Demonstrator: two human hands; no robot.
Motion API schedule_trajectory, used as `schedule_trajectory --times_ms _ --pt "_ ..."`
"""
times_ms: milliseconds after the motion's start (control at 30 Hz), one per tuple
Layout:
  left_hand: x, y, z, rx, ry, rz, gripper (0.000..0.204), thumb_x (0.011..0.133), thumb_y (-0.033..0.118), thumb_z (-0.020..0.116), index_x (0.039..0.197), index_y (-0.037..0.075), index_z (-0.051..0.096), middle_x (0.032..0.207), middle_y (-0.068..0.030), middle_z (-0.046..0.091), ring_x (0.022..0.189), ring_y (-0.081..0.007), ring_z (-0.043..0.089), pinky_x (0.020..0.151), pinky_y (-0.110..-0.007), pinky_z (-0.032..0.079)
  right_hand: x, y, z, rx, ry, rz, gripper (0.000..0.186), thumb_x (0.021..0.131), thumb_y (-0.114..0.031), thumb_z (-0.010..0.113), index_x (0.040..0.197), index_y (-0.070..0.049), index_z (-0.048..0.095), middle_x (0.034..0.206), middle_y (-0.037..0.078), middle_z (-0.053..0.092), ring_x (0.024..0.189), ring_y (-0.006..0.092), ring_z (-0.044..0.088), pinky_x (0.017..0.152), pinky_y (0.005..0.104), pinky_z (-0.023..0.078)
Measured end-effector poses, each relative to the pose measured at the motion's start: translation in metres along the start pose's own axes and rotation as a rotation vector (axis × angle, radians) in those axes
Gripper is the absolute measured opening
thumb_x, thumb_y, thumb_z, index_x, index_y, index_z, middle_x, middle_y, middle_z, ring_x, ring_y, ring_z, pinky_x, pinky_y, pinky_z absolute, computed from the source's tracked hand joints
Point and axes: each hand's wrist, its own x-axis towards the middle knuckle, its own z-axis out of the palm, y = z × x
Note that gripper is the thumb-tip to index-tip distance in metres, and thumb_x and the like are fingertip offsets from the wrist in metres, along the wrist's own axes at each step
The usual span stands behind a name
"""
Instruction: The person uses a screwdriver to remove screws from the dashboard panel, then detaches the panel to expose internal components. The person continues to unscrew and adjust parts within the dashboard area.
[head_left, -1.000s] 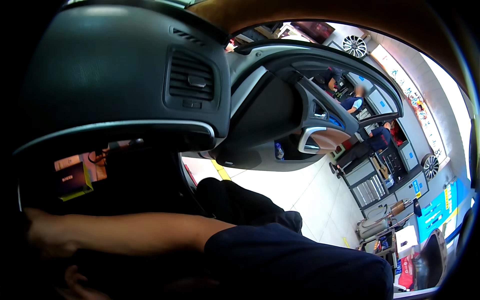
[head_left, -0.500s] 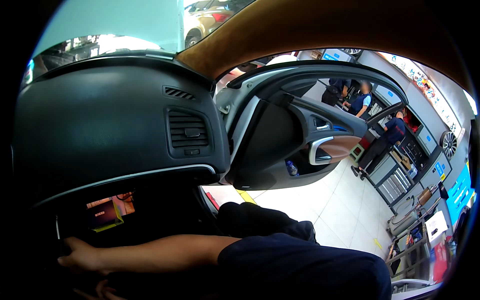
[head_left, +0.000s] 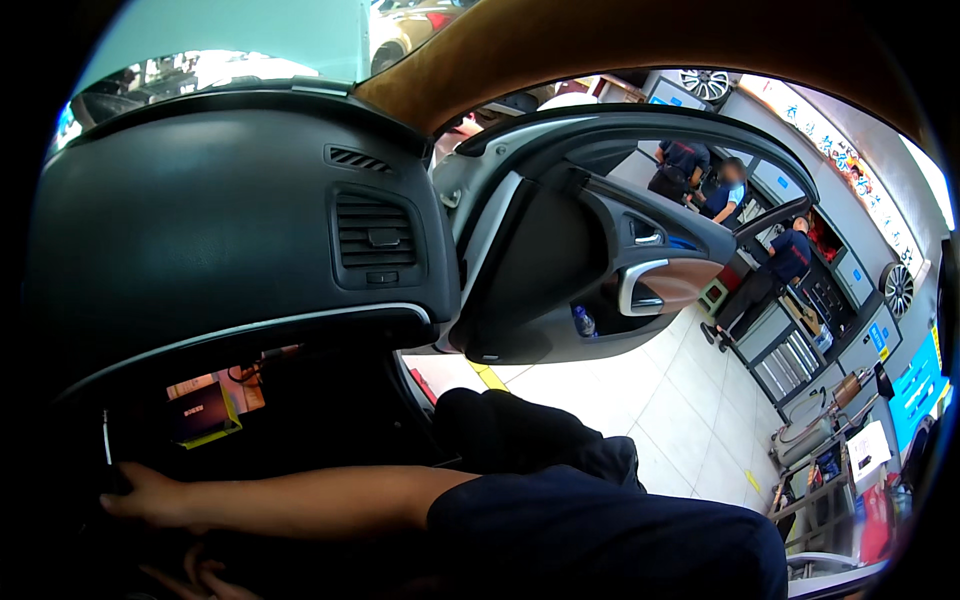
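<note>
My right hand (head_left: 150, 496) reaches across to the far left, below the black dashboard (head_left: 200, 230). Its fingers are closed around a dark-handled tool with a thin metal shaft (head_left: 107, 437) that points upward; shadow hides where the handle ends. Just below, at the lower edge, part of my left hand (head_left: 205, 580) shows in deep shadow, fingers loosely bent and apart, with nothing visible in them. Beyond the hands, the open glove box space under the dashboard holds a dark box with yellow-green edges (head_left: 205, 415), beside orange printed papers or packets (head_left: 247, 388).
To the right, the car door (head_left: 545, 270) stands wide open, a bottle (head_left: 584, 321) in its pocket. Tiled floor (head_left: 620, 385) lies outside. Several people in dark clothes (head_left: 785, 260) are near grey tool cabinets (head_left: 790, 365). A cart with tools (head_left: 820, 500) stands at the lower right.
My right hand has shifted slightly up and left with the tool, whose shaft now shows more. The dashboard and door sit a little higher in view.
</note>
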Motion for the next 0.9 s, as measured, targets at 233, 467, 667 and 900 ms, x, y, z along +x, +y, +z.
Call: schedule_trajectory --times_ms 233,467,667,900 --pt "0.011 0.006 0.003 -0.457 -0.092 0.307 0.087 0.072 0.001 0.048 0.148 0.008 0.006 0.144 -0.0255 0.025 0.063 -0.0248 0.061 0.044 -0.025 0.045 -0.007 0.002 -0.008 0.112 -0.188 0.005 0.039 0.088 -0.004 0.051 0.124 -0.003 0.038 0.118 0.014 0.048 0.109 0.0239 0.051 0.090 0.0410 0.047" --pt "0.000 0.002 0.004 -0.125 0.027 0.143 0.059 0.089 0.018 0.039 0.146 0.014 0.022 0.131 -0.0193 0.047 0.092 -0.0216 0.058 0.067 -0.024 0.043 -0.019 -0.012 0.006 -0.127 0.077 -0.013 0.039 0.083 -0.011 0.062 0.115 0.001 0.043 0.098 0.012 0.057 0.091 0.0191 0.059 0.076 0.0328 0.052" --pt "0.002 -0.001 0.001 -0.087 0.031 0.071 0.060 0.087 0.020 0.038 0.146 0.014 0.025 0.138 -0.0136 0.043 0.102 -0.0224 0.053 0.072 -0.028 0.042 -0.009 -0.005 0.018 -0.382 0.243 -0.111 0.041 0.083 -0.016 0.063 0.114 0.003 0.044 0.098 0.013 0.058 0.090 0.0224 0.060 0.080 0.0361 0.050" --pt "0.015 -0.039 0.011 -0.050 -0.018 -0.113 0.053 0.088 0.025 0.036 0.140 0.015 0.039 0.130 -0.0102 0.049 0.101 -0.0171 0.050 0.075 -0.026 0.038 0.002 0.019 -0.023 -0.310 -0.039 -0.054 0.061 0.089 -0.007 0.052 0.142 -0.004 0.021 0.134 0.021 0.042 0.119 0.0302 0.048 0.094 0.0418 0.045"
